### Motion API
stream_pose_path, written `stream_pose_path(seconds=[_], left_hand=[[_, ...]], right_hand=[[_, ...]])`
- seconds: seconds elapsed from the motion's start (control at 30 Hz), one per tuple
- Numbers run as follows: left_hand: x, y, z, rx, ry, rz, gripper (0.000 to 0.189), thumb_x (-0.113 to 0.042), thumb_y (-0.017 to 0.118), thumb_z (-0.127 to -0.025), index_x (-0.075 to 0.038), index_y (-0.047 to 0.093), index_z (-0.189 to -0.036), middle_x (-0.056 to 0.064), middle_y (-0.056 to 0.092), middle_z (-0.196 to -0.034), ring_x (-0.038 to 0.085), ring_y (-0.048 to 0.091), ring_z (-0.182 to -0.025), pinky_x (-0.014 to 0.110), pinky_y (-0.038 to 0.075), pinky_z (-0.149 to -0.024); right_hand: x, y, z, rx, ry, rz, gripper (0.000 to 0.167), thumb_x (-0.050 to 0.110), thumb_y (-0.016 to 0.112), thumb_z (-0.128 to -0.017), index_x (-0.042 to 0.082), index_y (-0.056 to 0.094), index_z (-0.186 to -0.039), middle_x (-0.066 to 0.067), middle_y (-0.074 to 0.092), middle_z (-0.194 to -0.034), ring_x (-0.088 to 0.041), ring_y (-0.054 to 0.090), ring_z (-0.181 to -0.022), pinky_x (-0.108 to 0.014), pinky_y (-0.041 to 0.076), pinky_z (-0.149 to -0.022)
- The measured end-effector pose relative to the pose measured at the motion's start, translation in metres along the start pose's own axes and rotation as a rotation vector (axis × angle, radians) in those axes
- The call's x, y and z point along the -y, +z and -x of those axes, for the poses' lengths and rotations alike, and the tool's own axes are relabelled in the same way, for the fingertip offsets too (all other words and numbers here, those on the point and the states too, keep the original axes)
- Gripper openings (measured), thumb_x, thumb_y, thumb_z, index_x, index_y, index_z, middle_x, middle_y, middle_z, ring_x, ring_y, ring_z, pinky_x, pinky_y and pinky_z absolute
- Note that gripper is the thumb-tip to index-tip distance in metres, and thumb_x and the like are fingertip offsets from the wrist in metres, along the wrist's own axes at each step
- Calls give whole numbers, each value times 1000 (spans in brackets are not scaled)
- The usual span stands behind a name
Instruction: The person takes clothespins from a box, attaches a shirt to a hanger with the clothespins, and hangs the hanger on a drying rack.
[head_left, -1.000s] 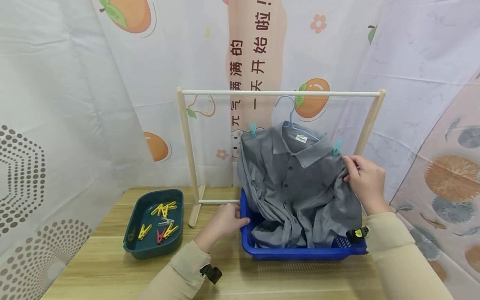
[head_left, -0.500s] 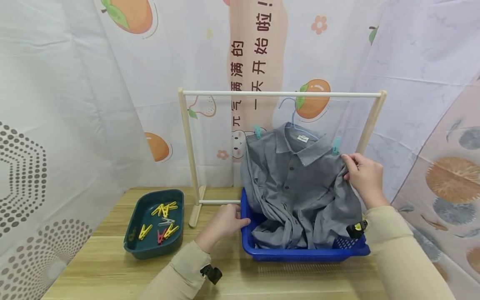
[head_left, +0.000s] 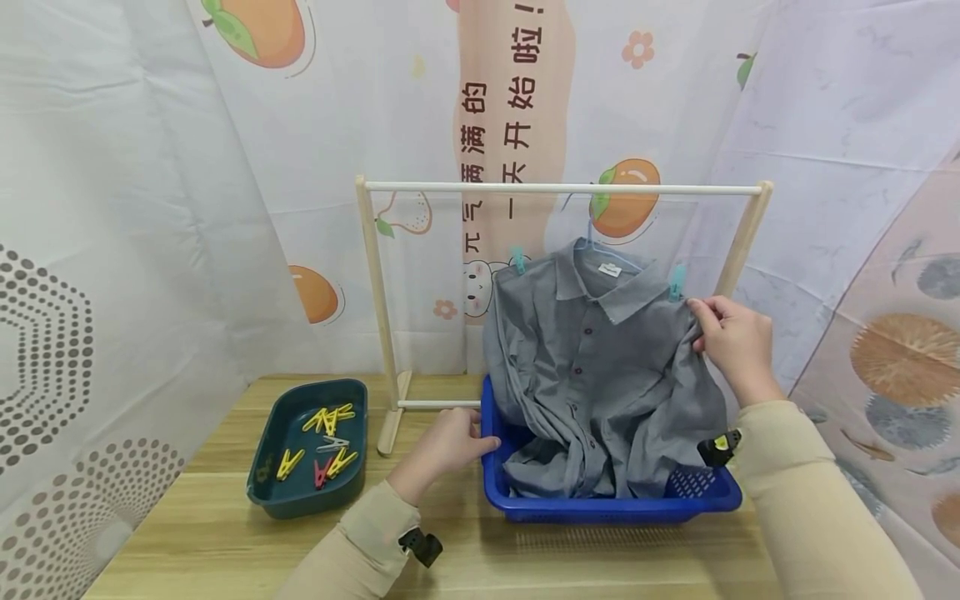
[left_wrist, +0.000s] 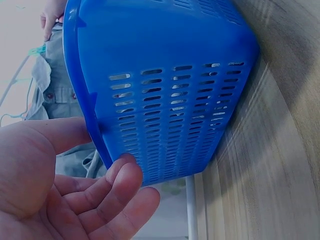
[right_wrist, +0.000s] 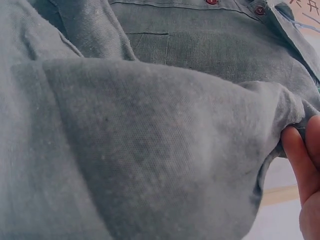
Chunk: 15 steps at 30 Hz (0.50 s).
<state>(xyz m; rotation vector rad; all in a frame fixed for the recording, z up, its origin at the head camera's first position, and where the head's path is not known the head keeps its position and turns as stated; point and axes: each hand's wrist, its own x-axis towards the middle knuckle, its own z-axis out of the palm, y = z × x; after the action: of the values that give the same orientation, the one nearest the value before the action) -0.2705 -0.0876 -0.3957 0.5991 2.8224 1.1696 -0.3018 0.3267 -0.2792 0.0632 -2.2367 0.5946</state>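
A grey button-up shirt [head_left: 622, 375] on a blue hanger [head_left: 591, 229] stands half out of a blue plastic basket [head_left: 600, 506], its lower part bunched inside. Teal clothespins sit on both shoulders, one at the left [head_left: 518, 260] and one at the right [head_left: 677, 283]. My right hand [head_left: 737, 343] pinches the shirt's right shoulder just below that clothespin; the right wrist view shows its fingers [right_wrist: 296, 150] at the fabric edge. With the thumb over the rim and fingers against the perforated outer wall [left_wrist: 165, 110], my left hand [head_left: 447, 446] grips the basket's left side.
Behind the basket stands a wooden rack with a white top rod [head_left: 480, 187]; the hanger's hook overlaps the rod in the head view. At the left, a dark green tray [head_left: 258, 492] holds yellow, red and grey clothespins [head_left: 327, 421]. A printed curtain [head_left: 322, 167] backs the table.
My right hand has risen slightly, and the shirt with its hanger has shifted a little to the right. The hanger's hook has come level with the rod. My left hand stays on the rim.
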Motion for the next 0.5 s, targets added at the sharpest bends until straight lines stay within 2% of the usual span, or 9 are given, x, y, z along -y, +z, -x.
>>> stream_pose_path(seconds=[0.23, 0.4, 0.5], left_hand=[[0, -2, 1, 5, -9, -11, 56, -29, 77, -91, 12, 64, -125, -5, 60, -57, 8, 53, -47, 27, 44, -46], [1, -2, 2, 12, -9, -23, 57, -32, 77, -91, 11, 64, -127, -5, 62, -60, 10, 56, -49, 28, 47, -48], [2, -3, 2, 22, -10, -29, 58, -33, 76, -91, 10, 64, -127, -5, 62, -62, 10, 58, -51, 29, 48, -49]], right_hand=[[0, 0, -1, 0, 12, 10, 41, 40, 55, -106, 5, 73, -94, 0, 64, -54, -8, 59, -49, -34, 42, -64], [0, 0, 0, -7, 14, 5, 40, 41, 56, -105, 6, 74, -93, 1, 64, -54, 8, 50, -47, -22, 37, -60], [0, 0, 1, -8, 11, 4, 40, 41, 56, -105, 7, 74, -93, 1, 64, -53, 13, 46, -46, -22, 37, -60]])
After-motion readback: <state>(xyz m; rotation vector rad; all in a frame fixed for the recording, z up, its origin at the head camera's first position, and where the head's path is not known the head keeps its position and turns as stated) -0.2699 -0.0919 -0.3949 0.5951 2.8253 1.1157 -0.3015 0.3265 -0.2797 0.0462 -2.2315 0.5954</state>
